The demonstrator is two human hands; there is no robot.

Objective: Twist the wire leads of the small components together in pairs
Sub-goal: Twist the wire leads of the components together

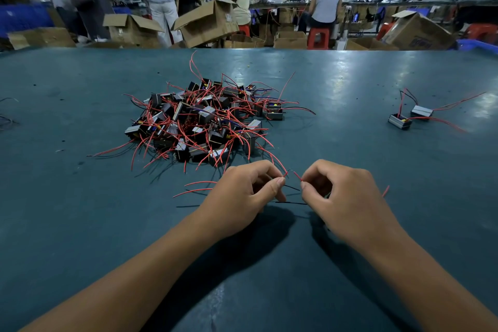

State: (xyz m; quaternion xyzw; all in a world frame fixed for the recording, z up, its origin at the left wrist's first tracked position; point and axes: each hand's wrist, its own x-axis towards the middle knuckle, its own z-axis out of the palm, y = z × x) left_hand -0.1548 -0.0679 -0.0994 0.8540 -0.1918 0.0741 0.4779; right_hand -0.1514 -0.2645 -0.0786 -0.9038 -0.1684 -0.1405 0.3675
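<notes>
Two bare arms reach over the dark teal bench (377, 83). On it, past the hands, sits a big pile of small black box parts with red wires (200, 120). Two more small box parts (411, 116) lie far off to the right. Left hand (239, 197) fingers pinch a thin red wire end (285, 174). Right hand (347, 197) fingers pinch another red wire end (297, 176). Both wire tips are close together, not quite touching.
</notes>
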